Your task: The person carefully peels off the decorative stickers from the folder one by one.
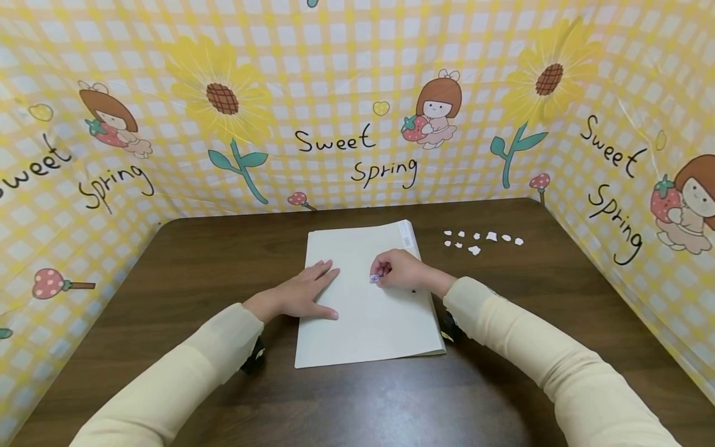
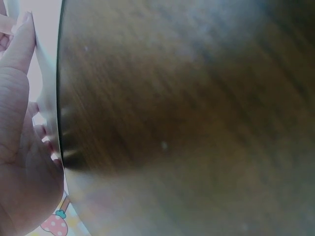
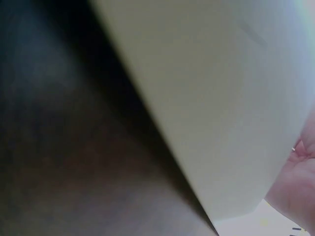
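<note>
A large off-white pad or folder lies on the table, a barcode label near its top right corner. My left hand rests on its left edge with the fingers spread; the left wrist view shows the thumb and palm beside the pad's edge. Above the middle of the pad, my right hand pinches a small purple-and-white patterned piece, perhaps a sticker, between thumb and fingers. I cannot tell whether the piece touches the pad. The right wrist view catches only part of the right hand, with the piece out of sight.
Several small white irregular pieces lie in two loose rows on the dark wood table, right of the pad. A yellow checked cloth with sunflowers and "Sweet Spring" lettering walls the back and both sides.
</note>
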Available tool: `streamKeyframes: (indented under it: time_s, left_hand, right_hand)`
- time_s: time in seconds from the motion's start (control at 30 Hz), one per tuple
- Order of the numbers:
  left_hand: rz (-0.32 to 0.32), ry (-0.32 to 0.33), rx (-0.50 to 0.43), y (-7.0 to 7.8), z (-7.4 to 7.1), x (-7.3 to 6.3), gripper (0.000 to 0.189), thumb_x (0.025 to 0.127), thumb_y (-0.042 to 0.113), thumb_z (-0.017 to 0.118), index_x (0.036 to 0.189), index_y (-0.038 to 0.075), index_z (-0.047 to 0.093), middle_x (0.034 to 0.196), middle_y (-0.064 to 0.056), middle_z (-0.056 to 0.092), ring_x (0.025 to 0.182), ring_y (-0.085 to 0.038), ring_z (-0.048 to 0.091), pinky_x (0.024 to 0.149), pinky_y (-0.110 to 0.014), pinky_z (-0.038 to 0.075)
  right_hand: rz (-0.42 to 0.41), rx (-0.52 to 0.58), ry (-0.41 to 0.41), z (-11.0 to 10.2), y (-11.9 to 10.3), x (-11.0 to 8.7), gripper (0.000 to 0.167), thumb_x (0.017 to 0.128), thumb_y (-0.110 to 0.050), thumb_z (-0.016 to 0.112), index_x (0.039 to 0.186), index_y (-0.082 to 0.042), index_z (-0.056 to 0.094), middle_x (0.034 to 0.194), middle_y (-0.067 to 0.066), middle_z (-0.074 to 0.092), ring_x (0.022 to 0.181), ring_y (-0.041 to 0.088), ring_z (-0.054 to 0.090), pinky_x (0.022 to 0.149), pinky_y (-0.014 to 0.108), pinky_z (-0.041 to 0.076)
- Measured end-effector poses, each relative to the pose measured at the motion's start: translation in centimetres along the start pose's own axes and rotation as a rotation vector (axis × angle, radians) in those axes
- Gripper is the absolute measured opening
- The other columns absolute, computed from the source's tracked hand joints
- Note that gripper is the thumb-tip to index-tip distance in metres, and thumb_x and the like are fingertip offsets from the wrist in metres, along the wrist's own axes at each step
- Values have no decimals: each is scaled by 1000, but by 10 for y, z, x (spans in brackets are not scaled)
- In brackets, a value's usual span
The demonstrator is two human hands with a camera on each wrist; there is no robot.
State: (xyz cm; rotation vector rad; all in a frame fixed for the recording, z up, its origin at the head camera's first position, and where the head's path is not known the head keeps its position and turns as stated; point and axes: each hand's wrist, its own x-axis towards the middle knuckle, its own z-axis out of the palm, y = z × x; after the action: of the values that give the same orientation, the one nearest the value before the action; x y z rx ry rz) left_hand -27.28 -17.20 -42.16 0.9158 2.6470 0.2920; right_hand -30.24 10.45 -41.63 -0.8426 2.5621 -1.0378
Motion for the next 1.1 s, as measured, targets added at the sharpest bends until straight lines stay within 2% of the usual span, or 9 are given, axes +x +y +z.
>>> streamKeyframes:
  time_s: [0.3, 0.5, 0.8, 1.1]
  left_hand:
    - [1, -2, -8, 2, -2, -1, 105, 82, 68, 61, 157, 10, 16, 162, -14, 4, 147, -33, 1, 114, -51, 14]
    - [4, -2, -8, 0, -1, 0, 105, 82, 69, 61, 157, 10, 16, 162, -14, 4, 147, -33, 0, 114, -51, 14]
    - [8, 3, -14, 1, -1, -1, 106, 81, 69, 61, 156, 10, 16, 162, -15, 4, 147, -33, 0, 114, -51, 14]
    - [0, -6, -10, 4, -3, -2, 105, 82, 68, 62, 156, 9, 17, 161, -15, 5, 147, -33, 1, 114, -51, 14]
  right_hand:
    - [22, 30, 21, -3, 1, -1, 13, 79, -2, 78, 83, -7, 67, 75, -1, 60, 74, 14, 53, 71, 26, 45]
    - [2, 36, 26, -4, 2, -2, 14, 79, -4, 80, 81, -7, 67, 73, -2, 60, 72, 12, 53, 69, 25, 44]
    - [-38, 96, 4, -7, 4, -4, 8, 81, -1, 76, 79, -5, 70, 70, -3, 63, 67, 12, 51, 64, 24, 43]
    - [3, 170, 23, -11, 3, -4, 6, 85, 1, 71, 84, -5, 71, 77, 3, 67, 71, 15, 54, 65, 26, 44]
